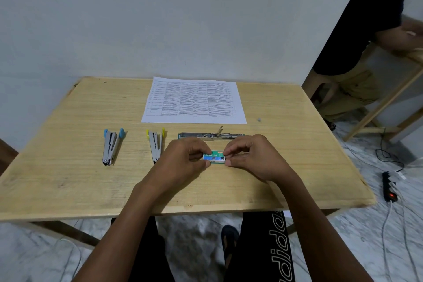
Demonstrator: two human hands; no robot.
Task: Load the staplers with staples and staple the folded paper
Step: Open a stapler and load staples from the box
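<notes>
staple box (pixel 214 157) pinched at both ends — left hand (pixel 183 162), right hand (pixel 251 158) — mid-table (pixel 68 181), staplers (pixel 111 145) apart.

1. I count three staplers: a silver metal stapler with blue plastic tips (pixel 112 146), a silver metal stapler with yellow plastic tips (pixel 155 144), and a long green-based metal stapler (pixel 210 136).
2. One small teal cardboard staple box (pixel 214 157).
3. One white printed sheet of paper (pixel 194 101); I can't tell whether more sheets lie under it.
4. Two bare hands on my feed: one left hand (pixel 183 160), one right hand (pixel 249 158).
5. One pale wooden table (pixel 68 178).
6. One tiny grey scrap (pixel 259 119) on the tabletop.
7. One black power strip (pixel 389 186) on the floor.
8. One other person (pixel 366 30), at the right edge.
</notes>
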